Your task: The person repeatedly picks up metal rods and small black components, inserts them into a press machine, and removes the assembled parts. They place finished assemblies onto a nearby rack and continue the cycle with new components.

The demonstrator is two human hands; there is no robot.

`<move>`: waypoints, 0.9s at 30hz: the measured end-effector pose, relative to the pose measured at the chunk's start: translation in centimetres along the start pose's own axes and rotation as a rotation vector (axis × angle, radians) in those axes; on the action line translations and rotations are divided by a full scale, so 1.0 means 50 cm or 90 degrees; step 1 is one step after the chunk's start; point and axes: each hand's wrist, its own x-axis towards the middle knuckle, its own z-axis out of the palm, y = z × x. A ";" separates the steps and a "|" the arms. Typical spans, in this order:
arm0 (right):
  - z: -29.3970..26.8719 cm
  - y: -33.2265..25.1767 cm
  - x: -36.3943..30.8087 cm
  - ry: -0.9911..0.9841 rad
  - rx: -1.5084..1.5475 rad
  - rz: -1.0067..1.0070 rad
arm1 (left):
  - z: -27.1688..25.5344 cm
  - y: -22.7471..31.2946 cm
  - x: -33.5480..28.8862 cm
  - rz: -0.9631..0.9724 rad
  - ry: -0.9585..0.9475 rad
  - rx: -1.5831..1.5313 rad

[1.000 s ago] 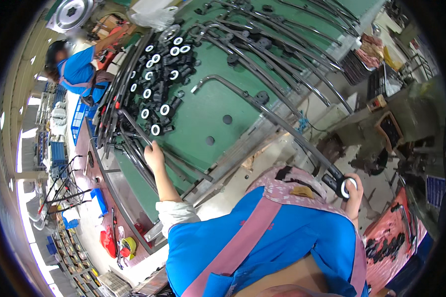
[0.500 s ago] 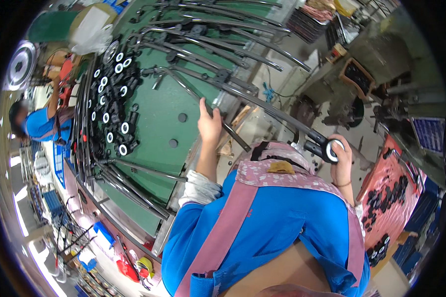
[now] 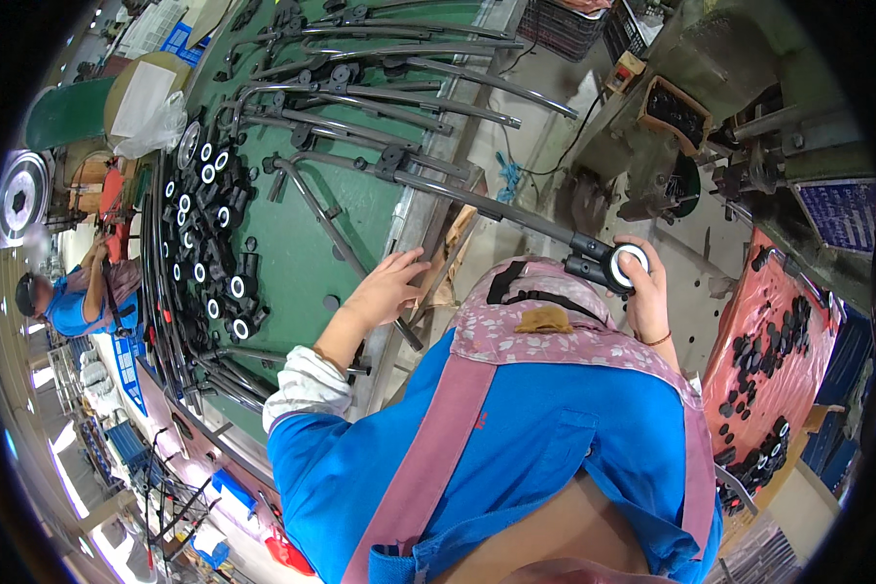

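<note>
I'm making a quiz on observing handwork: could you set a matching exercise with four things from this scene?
1. right hand
2. left hand
3. white-ringed black pieces
4. reddish sheet

A. at the right, with small black parts scattered on it
B. gripping a black fitting with a white ring
C. heaped on the green table
D. fingers outstretched, near the table's edge

Pairs: 1-B; 2-D; 3-C; 4-A

**Head-worn fisheye, aimed down**

From head height, the lens looks steeply down — floral apron bib (image 3: 565, 348) close below, left hand (image 3: 382, 292) and right hand (image 3: 648, 304) near it — and outward over the green workbench (image 3: 294, 310).
</note>
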 end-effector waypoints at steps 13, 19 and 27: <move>0.017 -0.008 0.003 0.037 0.018 -0.035 | -0.006 -0.014 -0.067 0.031 -0.078 0.080; 0.016 -0.035 0.019 0.045 0.009 -0.064 | -0.119 0.021 0.134 0.100 0.264 0.038; 0.025 -0.079 0.000 0.077 0.044 -0.069 | -0.123 0.138 0.263 0.151 0.295 -0.125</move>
